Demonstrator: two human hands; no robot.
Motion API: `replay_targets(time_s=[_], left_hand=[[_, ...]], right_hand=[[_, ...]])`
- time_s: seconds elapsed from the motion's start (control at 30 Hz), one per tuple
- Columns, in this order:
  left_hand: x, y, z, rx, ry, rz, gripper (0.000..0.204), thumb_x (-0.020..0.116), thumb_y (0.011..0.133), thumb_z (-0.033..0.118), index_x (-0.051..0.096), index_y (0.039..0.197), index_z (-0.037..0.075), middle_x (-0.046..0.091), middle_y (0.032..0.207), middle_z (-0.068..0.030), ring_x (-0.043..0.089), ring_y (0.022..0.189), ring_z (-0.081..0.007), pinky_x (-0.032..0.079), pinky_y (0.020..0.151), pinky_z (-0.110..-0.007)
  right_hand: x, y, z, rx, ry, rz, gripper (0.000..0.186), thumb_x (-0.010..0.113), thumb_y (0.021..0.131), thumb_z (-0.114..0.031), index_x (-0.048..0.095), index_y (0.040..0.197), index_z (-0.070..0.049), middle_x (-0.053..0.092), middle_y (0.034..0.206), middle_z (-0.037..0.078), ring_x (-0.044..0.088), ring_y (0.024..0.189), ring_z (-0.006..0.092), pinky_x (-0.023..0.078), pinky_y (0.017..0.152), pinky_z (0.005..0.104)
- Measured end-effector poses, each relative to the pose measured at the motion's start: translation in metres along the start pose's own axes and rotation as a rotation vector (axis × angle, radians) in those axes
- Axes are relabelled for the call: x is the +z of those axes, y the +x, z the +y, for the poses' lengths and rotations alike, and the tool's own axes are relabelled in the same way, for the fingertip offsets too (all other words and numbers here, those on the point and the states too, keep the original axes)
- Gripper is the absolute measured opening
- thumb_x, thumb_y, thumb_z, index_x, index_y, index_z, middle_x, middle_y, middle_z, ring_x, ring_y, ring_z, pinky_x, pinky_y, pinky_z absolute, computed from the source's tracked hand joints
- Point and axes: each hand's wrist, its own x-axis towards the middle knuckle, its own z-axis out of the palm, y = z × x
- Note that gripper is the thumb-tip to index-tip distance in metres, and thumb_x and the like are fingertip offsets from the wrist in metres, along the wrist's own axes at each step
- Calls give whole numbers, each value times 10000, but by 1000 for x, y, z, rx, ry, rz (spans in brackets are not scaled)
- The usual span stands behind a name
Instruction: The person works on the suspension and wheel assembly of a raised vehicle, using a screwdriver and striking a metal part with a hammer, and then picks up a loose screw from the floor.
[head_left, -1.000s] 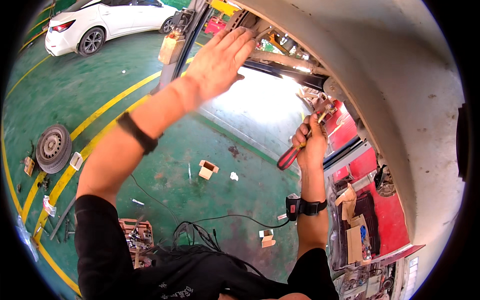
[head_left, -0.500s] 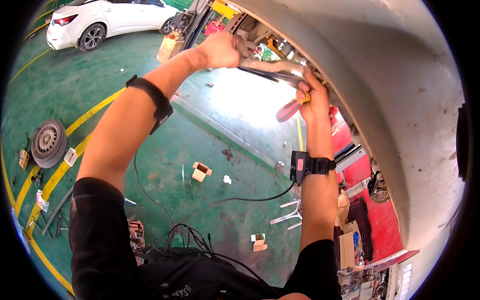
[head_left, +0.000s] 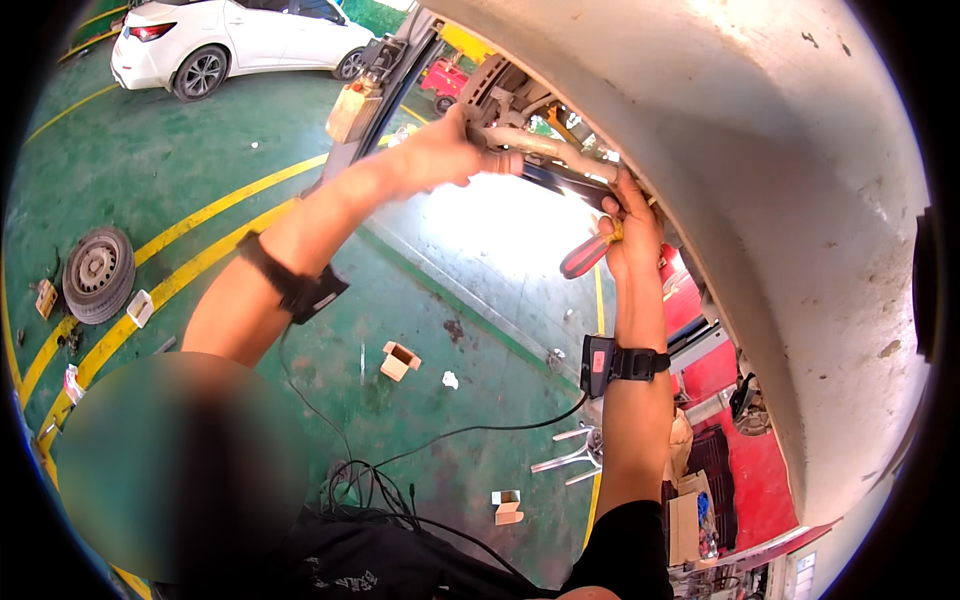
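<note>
My right hand (head_left: 635, 230) is closed on a screwdriver (head_left: 582, 258) with a red and black handle, which points down to the left. Its raised fingertips also meet the right end of a dirty, bent metal bar (head_left: 548, 146) under the car. At the bar's left end, beside the brake disc (head_left: 487, 82), is my left hand (head_left: 440, 155), partly smeared by motion. Its fingers look curled around a short brownish piece (head_left: 503, 162) whose kind I cannot make out. Pale bodywork (head_left: 760, 170) of the raised car curves over the right side.
A white car (head_left: 240, 45) stands far left, and a wheel (head_left: 98, 275) lies on the green floor. Open small boxes (head_left: 398, 361) and a metal stand (head_left: 570, 455) are below. Cables (head_left: 480, 428) run to my wrist straps. A blurred round patch (head_left: 180, 465) covers the lower left.
My left hand has moved down from the bar's end, and the brownish piece now shows beside its fingers. The right hand keeps the screwdriver near the bar. The view has shifted slightly.
</note>
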Motion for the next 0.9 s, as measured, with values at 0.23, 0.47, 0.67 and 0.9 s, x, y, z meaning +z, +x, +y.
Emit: replay_targets(time_s=[0.23,0.47,0.67,0.9], left_hand=[[-3,1,-25,744,650,295,344,561,924,293,499,1045,-23,590,834,-214,578,740,-447,510,698,-461],[-40,79,-25,-376,-254,-354,567,445,936,532,583,879,-15,638,711,-120,630,580,-214,495,478,-336],[-10,22,-32,532,371,167,573,683,826,418,492,1190,18,613,1052,-183,601,1007,-320,478,862,-390],[-12,12,-37,328,336,63,428,590,906,405,527,1033,0,649,824,-148,633,839,-332,493,733,-421]], right_hand=[[-2,-3,-5,94,98,-31,188,711,845,-195,606,975,-109,565,822,-1,469,625,81,324,410,189],[-1,0,-2,80,147,-34,158,703,837,-160,606,955,-119,560,817,-13,468,621,90,332,425,211],[-8,0,3,52,171,-33,125,671,854,-149,604,954,-117,558,820,-13,466,627,93,328,425,220],[-8,6,10,53,70,-40,142,654,881,-209,607,979,-117,572,861,-7,448,650,82,326,435,201]])
